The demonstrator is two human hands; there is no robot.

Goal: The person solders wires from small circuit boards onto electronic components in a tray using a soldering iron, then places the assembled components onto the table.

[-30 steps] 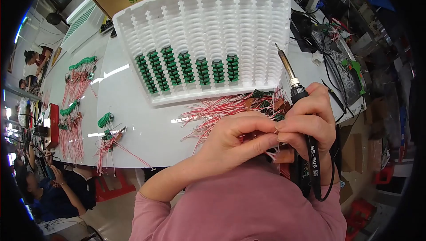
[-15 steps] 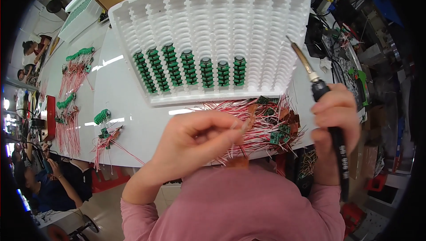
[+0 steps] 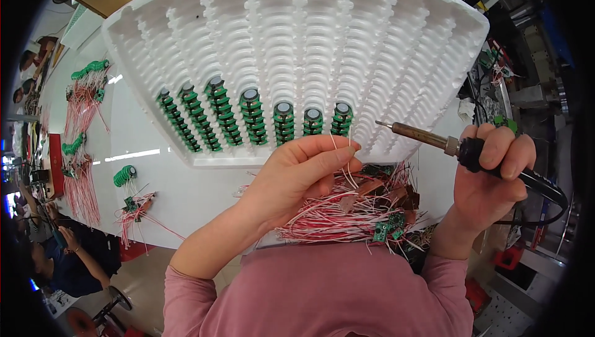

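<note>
Thin white wires (image 3: 333, 141) pinched in the left hand (image 3: 304, 172); soldering iron (image 3: 427, 138) gripped in the right hand (image 3: 493, 176).
The wires, slender and slightly curved, are held between left thumb and fingertips, seen against the near edge of a ridged white foam tray (image 3: 396, 30). The iron's straight metal shaft is pointed left, tapered to a narrow tip; its dark handle is enclosed by the right fingers. Green, dark-banded parts (image 3: 253, 119) are ranked in columns toward the tray's near side. Nearer, a tangled red-and-white wire heap (image 3: 325, 218) is mixed with green circuit boards (image 3: 381, 231).
</note>
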